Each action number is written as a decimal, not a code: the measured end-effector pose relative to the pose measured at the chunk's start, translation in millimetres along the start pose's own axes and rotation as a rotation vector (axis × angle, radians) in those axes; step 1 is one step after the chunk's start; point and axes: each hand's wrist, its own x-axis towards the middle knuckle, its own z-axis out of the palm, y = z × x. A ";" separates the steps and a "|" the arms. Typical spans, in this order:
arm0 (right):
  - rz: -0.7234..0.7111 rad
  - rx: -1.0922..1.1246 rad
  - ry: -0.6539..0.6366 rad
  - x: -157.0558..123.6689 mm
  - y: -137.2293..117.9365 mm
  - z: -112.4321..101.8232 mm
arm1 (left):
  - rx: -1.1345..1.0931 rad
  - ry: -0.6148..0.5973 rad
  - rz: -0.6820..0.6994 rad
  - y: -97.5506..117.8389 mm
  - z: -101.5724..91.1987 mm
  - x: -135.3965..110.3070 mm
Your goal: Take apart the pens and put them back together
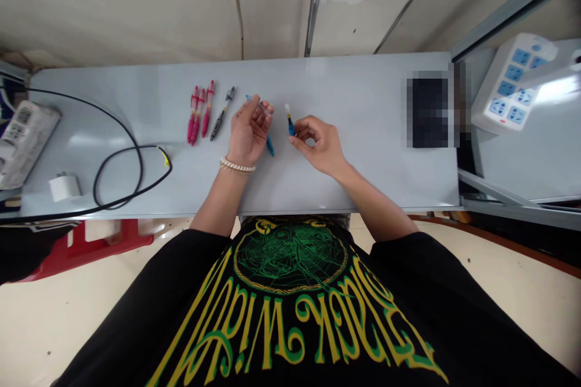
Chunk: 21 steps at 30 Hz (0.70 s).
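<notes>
My left hand [251, 127] is turned palm up above the table, its fingers curled round a clear plastic pen barrel [265, 109]. The fingers cover part of that piece. Just right of it, my right hand [319, 142] pinches the blue lower part of a pen [291, 127] between thumb and fingertips. A refill with a pale upper end [287, 110] sticks up from this blue part. Below my left hand a blue pen [270, 146] lies on the table, partly hidden by the hand. A bit of blue also shows above the left fingers; I cannot tell if it belongs to the same pen.
Several pink pens [206, 110] and a grey-black pen [222, 115] lie left of my hands on the grey table [372, 91]. Farther left are a looped black cable [140, 163], a white charger [65, 187] and a power strip [29, 133]. Another power strip [512, 84] is at right.
</notes>
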 end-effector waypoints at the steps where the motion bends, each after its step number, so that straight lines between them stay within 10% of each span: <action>1: -0.010 -0.016 0.002 0.2 -0.1 -0.1 | 0.004 0.001 0.003 -0.4 -0.2 0.1; 21: -0.046 -0.190 -0.143 -1.6 -3.6 -0.5 | -0.065 0.063 -0.026 6.8 2.4 0.4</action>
